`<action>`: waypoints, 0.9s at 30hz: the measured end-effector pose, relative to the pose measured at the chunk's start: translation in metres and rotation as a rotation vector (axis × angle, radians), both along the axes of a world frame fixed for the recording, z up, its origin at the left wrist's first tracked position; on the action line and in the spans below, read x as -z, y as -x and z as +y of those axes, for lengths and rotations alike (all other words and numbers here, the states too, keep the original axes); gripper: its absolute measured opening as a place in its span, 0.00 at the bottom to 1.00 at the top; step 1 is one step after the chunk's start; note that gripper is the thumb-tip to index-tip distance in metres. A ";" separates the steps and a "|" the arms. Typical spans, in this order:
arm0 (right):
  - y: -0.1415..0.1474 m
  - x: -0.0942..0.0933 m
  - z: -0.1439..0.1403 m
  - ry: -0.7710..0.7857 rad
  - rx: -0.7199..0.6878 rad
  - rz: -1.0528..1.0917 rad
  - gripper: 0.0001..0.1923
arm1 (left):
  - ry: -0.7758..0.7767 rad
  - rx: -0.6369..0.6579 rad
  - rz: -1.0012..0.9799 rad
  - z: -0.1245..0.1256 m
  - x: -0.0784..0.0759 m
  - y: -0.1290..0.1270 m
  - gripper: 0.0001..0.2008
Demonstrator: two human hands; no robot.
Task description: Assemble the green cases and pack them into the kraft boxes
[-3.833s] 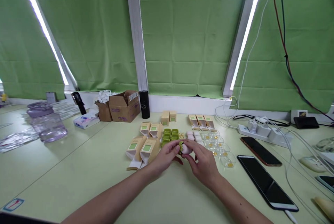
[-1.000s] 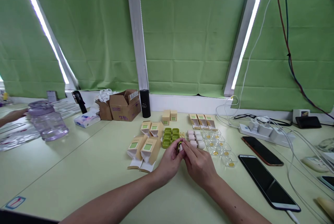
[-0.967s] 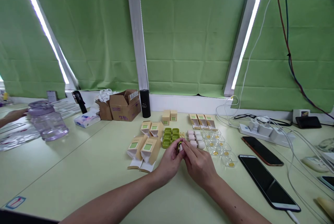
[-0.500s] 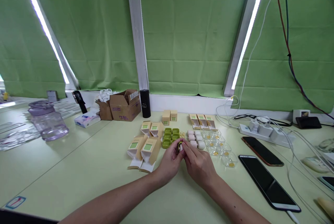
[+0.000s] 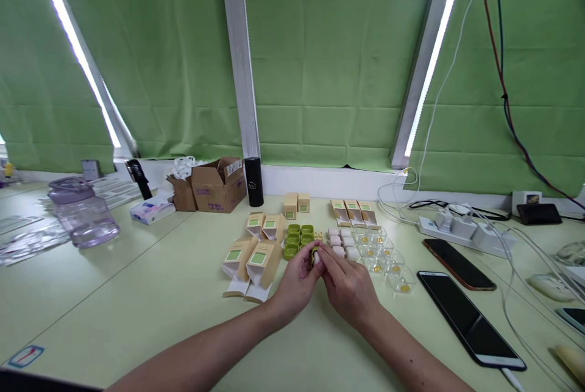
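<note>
Both hands meet at the middle of the table around a small green container (image 5: 314, 256), mostly hidden by the fingers. My left hand (image 5: 295, 285) is closed around its left side. My right hand (image 5: 351, 291) has its fingers pressed together against its right side; a pale spot shows there, and I cannot tell what it is. Just beyond the left hand sit several open green square containers (image 5: 293, 250) in rows. Pinkish-white rounded blocks (image 5: 351, 253) and clear plastic shells (image 5: 402, 280) with gold spots lie right of them. Small gold pieces (image 5: 319, 236) lie between the containers and blocks.
Opened cream cartons (image 5: 264, 258) lie left of the containers; more cartons (image 5: 351, 212) stand behind. A cardboard box (image 5: 218, 188), black cylinder (image 5: 254, 181) and purple jug (image 5: 82, 215) stand farther left. Phones (image 5: 468, 316), cables and a power strip (image 5: 466, 236) occupy the right.
The green container has turned slightly between the fingers. Both hands stay almost in place; the whole view has shifted very slightly.
</note>
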State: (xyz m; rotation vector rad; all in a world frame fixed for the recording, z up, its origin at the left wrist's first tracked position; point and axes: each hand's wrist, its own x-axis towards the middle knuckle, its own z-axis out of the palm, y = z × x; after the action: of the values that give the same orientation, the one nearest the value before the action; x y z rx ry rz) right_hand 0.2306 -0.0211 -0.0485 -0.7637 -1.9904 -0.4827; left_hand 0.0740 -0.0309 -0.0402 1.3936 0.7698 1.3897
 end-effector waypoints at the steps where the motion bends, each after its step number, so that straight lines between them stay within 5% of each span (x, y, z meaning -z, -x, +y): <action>1: -0.001 -0.001 0.000 0.015 -0.015 0.006 0.22 | 0.010 0.010 -0.002 0.001 -0.001 0.001 0.33; 8: -0.006 0.000 0.001 0.279 -0.111 0.094 0.32 | 0.081 0.068 -0.055 0.004 0.000 0.004 0.39; 21: -0.007 -0.003 0.001 0.583 -0.236 0.416 0.22 | 0.106 0.124 -0.018 -0.001 -0.013 0.010 0.42; 27: -0.009 -0.011 0.007 0.907 -0.443 0.798 0.25 | -0.048 -0.144 0.190 0.006 -0.027 0.025 0.24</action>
State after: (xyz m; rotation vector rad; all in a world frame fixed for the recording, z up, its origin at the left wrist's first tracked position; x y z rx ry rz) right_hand 0.2399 -0.0139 -0.0378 -0.8153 -1.4575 0.9249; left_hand 0.0489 -0.0251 -0.0132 1.5490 0.9822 1.4073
